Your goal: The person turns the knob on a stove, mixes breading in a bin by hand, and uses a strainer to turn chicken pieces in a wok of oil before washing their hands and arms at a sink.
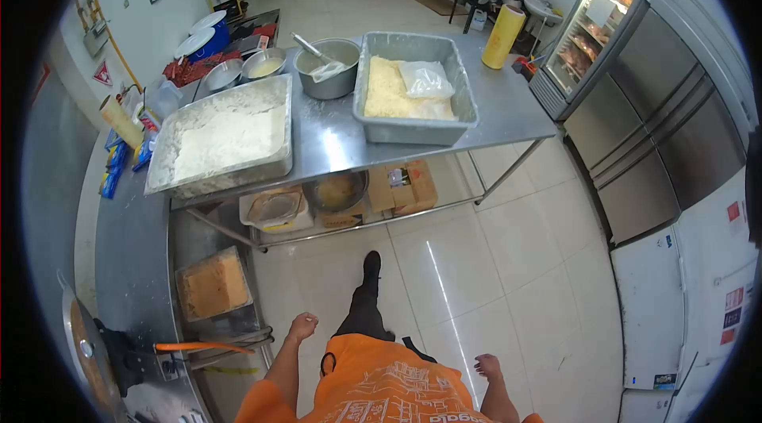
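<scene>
My left hand [303, 326] hangs low beside my body with its fingers curled in, and it holds nothing I can see. On the other side, my right hand [487, 365] hangs over the floor, fingers loosely bent and a little apart, with nothing in them. Both hands are away from the steel table [333, 149] in front of me. On it stand a metal pan of white flour [230, 141], a deep pot [337, 88] with a handled utensil [311, 50] in it, and a grey tub [421, 133] of pale yellow crumbs with a white plastic bag [426, 79] on top.
A wrap roll [503, 38] stands at the table's right end. Underneath are a cardboard box [413, 186] and a metal bowl [340, 191]. A steel counter [131, 264] runs along my left. Steel fridges [651, 129] and a white freezer [647, 304] line the right.
</scene>
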`<state>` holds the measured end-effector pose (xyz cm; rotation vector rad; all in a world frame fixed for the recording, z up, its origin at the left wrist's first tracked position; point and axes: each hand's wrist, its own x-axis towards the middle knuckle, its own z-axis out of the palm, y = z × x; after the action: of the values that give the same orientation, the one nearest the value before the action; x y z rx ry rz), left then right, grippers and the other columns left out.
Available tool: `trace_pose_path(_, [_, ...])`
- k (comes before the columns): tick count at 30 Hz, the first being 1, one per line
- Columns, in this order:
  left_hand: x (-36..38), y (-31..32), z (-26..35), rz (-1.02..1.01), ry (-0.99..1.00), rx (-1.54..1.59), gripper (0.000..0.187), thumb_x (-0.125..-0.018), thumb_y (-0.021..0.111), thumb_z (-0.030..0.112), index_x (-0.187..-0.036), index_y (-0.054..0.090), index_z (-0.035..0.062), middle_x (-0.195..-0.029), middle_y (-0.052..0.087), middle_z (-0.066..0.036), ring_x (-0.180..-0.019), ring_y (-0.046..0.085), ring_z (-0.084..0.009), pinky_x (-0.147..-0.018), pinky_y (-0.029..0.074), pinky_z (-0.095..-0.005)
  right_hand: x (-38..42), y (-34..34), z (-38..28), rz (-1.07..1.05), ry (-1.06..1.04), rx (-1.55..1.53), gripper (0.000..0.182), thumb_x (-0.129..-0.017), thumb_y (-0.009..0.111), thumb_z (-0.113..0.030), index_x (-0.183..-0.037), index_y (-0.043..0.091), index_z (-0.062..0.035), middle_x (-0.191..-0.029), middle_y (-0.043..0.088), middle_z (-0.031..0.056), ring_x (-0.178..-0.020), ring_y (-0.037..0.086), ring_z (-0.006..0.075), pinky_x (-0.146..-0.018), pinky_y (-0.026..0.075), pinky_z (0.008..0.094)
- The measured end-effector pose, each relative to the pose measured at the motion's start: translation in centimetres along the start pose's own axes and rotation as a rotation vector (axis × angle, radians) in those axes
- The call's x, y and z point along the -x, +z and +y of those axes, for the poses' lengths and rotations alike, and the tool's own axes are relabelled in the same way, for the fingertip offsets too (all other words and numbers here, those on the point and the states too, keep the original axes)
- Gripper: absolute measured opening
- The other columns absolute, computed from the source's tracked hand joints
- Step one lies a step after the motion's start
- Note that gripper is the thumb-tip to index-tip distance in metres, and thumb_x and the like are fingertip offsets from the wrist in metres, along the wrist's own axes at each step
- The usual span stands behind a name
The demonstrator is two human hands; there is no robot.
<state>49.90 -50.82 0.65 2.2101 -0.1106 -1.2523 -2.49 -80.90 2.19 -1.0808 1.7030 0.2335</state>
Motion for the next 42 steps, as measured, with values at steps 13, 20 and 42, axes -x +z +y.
trace_pose_path(13, [-9.8, -3.8, 35.3, 0.135, 0.781, -0.033, 0.023, -0.083, 0.058, 0.014, -0.103, 0.059, 0.0019, -0.093, 0.064, -0.015, -0.083, 0.063, -0.0286, -0.075, 0.05, -0.0357, 3.8, -0.7, -48.8, 0.125, -0.936, -0.089, 0.017, -0.091, 0.053, -0.017, -0.095, 0.061, -0.0021, -0.07, 0.057, -0.0003, -0.059, 0.049, 0.0064, -0.053, 0.04, 0.0214])
trace_pose_path(20, [-2.9, -8.8, 52.6, 0.142, 1.106, 0.038, 0.018, -0.082, 0.058, 0.002, -0.099, 0.06, -0.0012, -0.089, 0.062, -0.012, -0.076, 0.061, -0.0197, -0.07, 0.05, -0.0286, 9.9, 1.0, -72.2, 0.281, -1.485, 0.182, 0.021, -0.08, 0.062, -0.011, -0.099, 0.063, -0.0022, -0.083, 0.063, 0.0078, -0.073, 0.058, 0.0198, -0.064, 0.048, 0.0322])
trace_pose_path(42, [-11.5, -2.9, 67.7, 0.201, 0.736, -0.776, 0.057, -0.073, 0.07, 0.017, -0.124, 0.047, 0.0049, -0.115, 0.05, -0.021, -0.111, 0.048, -0.038, -0.09, 0.043, -0.0418, 3.1, -3.1, -82.5, -0.114, -1.53, 0.63, 0.025, -0.075, 0.066, -0.011, -0.099, 0.06, -0.0077, -0.096, 0.059, 0.0095, -0.089, 0.056, 0.0284, -0.078, 0.046, 0.0366])
